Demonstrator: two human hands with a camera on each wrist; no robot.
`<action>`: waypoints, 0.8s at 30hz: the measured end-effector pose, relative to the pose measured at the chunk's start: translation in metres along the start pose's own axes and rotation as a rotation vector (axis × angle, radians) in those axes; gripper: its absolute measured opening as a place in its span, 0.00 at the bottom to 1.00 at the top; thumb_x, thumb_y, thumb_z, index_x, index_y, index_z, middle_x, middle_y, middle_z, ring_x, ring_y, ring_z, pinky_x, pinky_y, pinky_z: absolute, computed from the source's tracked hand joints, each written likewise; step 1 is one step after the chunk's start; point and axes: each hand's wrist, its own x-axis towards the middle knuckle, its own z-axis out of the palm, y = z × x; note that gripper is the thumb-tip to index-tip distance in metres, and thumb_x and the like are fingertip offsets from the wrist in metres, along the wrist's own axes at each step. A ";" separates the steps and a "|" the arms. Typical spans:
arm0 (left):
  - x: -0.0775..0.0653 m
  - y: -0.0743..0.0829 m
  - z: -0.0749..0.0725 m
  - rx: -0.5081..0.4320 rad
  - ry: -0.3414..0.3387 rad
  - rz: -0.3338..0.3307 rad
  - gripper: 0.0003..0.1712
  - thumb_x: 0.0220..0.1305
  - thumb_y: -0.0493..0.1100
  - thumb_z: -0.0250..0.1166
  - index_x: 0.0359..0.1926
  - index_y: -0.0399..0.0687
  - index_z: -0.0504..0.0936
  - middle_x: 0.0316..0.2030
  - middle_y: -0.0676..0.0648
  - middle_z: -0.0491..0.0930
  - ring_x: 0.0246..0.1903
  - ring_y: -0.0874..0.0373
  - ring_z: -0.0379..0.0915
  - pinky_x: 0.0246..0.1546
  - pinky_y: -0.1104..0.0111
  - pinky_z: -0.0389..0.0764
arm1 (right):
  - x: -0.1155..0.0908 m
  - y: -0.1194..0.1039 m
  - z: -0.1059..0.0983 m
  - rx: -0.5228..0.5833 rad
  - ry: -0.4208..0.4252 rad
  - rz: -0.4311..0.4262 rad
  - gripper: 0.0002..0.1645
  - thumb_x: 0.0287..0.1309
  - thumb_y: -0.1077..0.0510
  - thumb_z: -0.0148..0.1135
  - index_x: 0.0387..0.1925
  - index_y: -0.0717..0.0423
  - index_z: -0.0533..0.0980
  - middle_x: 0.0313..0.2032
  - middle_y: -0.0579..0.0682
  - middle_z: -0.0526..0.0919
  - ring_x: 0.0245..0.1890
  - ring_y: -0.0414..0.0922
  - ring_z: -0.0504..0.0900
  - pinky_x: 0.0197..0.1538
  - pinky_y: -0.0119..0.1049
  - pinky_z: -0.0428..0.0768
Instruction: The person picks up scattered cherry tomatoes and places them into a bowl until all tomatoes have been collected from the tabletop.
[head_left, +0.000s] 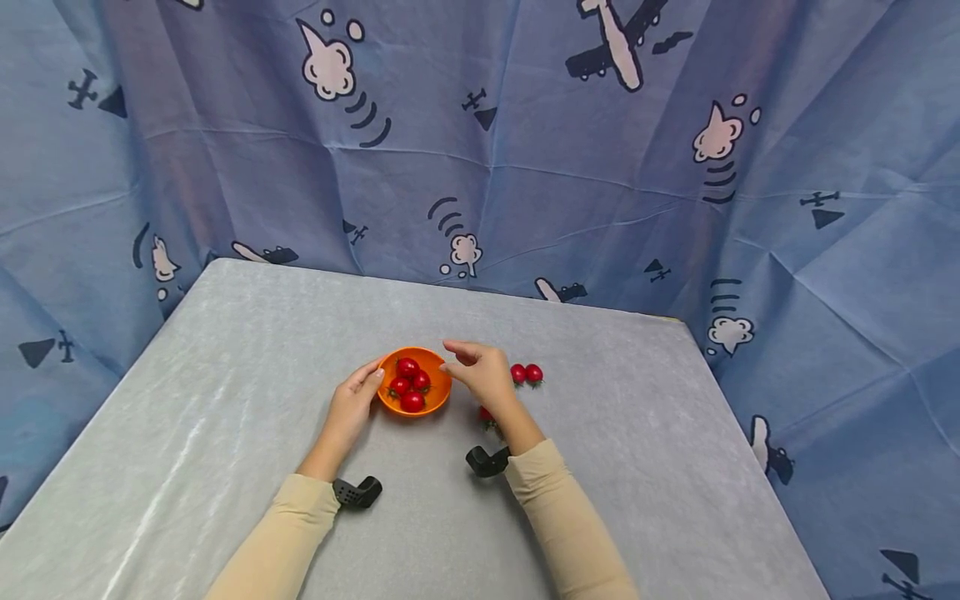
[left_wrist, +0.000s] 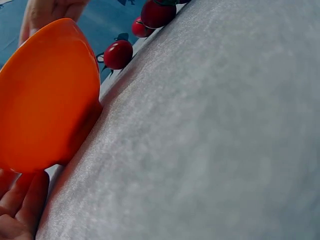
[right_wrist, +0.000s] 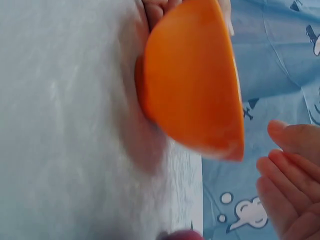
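My left hand [head_left: 351, 406] holds an orange bowl [head_left: 438, 393] by its left side, thumb at the rim and fingers against the outside. Inside the bowl lie several small red tomatoes [head_left: 412, 402] with green stems. Past the bowl's right edge, my right hand [head_left: 483, 375] hovers with loosely bent fingers, and nothing shows between thumb and fingertips. In the right wrist view that hand [right_wrist: 295, 190] is apart from the bowl [right_wrist: 190, 80]. Two tomatoes [head_left: 534, 374] sit side by side to its right. Another tomato [head_left: 484, 413] is partly hidden under my right wrist.
A pale grey cloth covers the table [head_left: 225, 350]. Behind and beside it hangs a blue curtain [head_left: 420, 158] printed with planes and clouds. Each wrist carries a black camera mount [head_left: 487, 461]. Tomatoes [left_wrist: 118, 54] also show beyond the bowl in the left wrist view.
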 end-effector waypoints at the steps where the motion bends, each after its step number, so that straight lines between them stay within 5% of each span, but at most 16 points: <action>1: 0.000 0.000 0.000 0.003 0.001 -0.002 0.26 0.76 0.48 0.53 0.69 0.42 0.71 0.69 0.42 0.71 0.69 0.55 0.64 0.64 0.79 0.69 | -0.001 0.001 -0.002 0.005 0.008 0.010 0.23 0.54 0.62 0.73 0.53 0.60 0.82 0.53 0.57 0.86 0.57 0.57 0.82 0.58 0.45 0.82; 7: 0.000 0.000 -0.001 0.024 0.007 -0.002 0.26 0.76 0.48 0.53 0.69 0.42 0.71 0.69 0.42 0.71 0.70 0.53 0.64 0.71 0.62 0.65 | -0.002 0.009 -0.013 0.002 0.065 0.077 0.24 0.52 0.61 0.74 0.53 0.56 0.83 0.53 0.55 0.86 0.57 0.55 0.83 0.53 0.43 0.85; 15: -0.001 0.003 0.000 0.017 0.001 0.002 0.26 0.77 0.48 0.52 0.69 0.42 0.71 0.69 0.42 0.71 0.69 0.54 0.65 0.62 0.82 0.69 | -0.004 0.015 -0.024 0.006 0.108 0.136 0.25 0.52 0.60 0.75 0.54 0.55 0.83 0.55 0.54 0.85 0.59 0.54 0.81 0.59 0.45 0.81; 24: -0.001 0.001 0.001 0.010 -0.002 -0.012 0.26 0.77 0.47 0.52 0.69 0.41 0.70 0.69 0.41 0.70 0.71 0.52 0.63 0.72 0.60 0.64 | -0.006 0.021 -0.030 0.012 0.145 0.170 0.27 0.50 0.59 0.76 0.54 0.56 0.83 0.54 0.54 0.86 0.58 0.54 0.82 0.60 0.46 0.81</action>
